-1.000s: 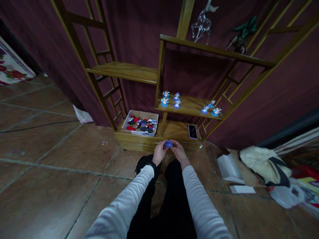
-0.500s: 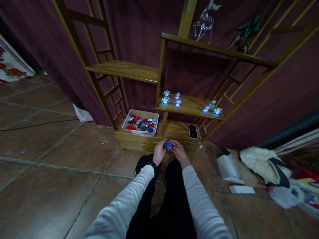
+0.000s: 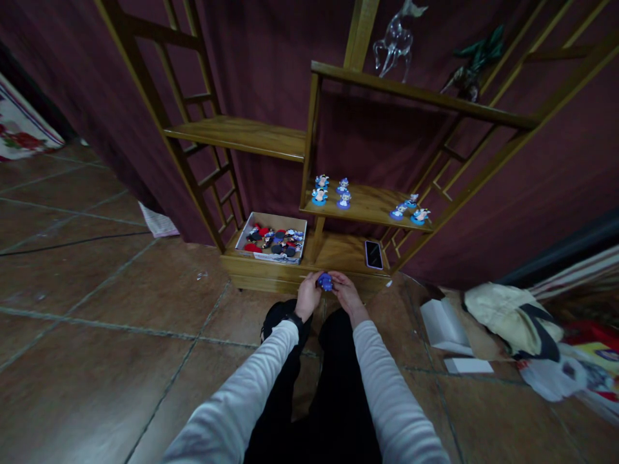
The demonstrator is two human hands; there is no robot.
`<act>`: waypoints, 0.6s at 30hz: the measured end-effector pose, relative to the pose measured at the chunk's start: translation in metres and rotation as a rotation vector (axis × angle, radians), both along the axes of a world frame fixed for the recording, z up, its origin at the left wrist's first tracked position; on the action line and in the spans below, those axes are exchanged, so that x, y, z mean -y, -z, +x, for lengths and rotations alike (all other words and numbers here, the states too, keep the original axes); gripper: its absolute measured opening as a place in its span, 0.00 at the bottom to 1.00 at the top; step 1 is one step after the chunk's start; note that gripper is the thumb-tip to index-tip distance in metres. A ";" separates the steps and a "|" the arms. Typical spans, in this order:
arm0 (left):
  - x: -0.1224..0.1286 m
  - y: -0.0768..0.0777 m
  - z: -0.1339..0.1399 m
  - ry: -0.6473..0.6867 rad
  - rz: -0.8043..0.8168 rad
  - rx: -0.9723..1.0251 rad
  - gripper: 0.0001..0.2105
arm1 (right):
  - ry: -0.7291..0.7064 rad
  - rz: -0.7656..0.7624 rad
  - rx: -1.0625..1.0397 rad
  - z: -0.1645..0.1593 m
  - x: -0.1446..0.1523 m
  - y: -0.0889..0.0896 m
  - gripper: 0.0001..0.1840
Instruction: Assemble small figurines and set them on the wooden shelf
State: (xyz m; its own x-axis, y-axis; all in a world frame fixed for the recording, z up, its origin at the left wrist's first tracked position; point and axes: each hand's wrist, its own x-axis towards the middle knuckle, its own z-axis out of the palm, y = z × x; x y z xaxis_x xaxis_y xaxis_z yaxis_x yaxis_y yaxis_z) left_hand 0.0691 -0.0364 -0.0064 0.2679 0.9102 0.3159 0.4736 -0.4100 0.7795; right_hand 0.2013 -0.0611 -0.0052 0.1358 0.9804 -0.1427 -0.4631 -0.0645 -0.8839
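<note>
Between my two hands, low in front of the shelf unit, is a small purple figurine point(image 3: 325, 281). My left hand point(image 3: 308, 296) grips it from the left, with a dark watch on that wrist. From the right, the fingers of my right hand point(image 3: 347, 295) close on the same figurine. Fine detail on it is too small to make out. Several small blue, white and purple figurines point(image 3: 343, 200) stand on the shelf point(image 3: 370, 205) above, in a left group and a right group. A shallow cardboard box point(image 3: 252, 254) on the bottom board holds many figurines with red and dark bases.
A phone point(image 3: 374, 255) lies on the bottom board at the right. Higher up stand a clear horse figure point(image 3: 397, 38) and a green ornament point(image 3: 481, 55). On the floor at right are white boxes point(image 3: 445, 325), a cream bag point(image 3: 507, 316) and plastic bags point(image 3: 556, 374).
The view has shifted very slightly. Both hands keep their hold on the purple figurine in nearly the same place, and the other figurines stand as before.
</note>
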 end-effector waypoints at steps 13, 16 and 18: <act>0.000 0.000 -0.001 0.039 0.033 0.099 0.25 | -0.002 0.026 0.011 -0.001 0.002 -0.005 0.13; -0.001 0.000 -0.001 0.046 0.024 0.113 0.25 | 0.000 0.030 0.025 -0.001 0.002 -0.004 0.13; -0.001 -0.001 0.000 0.043 0.010 0.115 0.24 | 0.002 0.032 0.035 0.000 0.001 -0.003 0.13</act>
State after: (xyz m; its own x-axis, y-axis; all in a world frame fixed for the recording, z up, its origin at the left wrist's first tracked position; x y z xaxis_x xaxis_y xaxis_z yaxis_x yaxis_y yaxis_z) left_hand 0.0688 -0.0353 -0.0055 0.2683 0.8950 0.3563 0.3626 -0.4365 0.8234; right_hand 0.2012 -0.0623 -0.0025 0.1425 0.9840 -0.1069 -0.4323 -0.0353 -0.9010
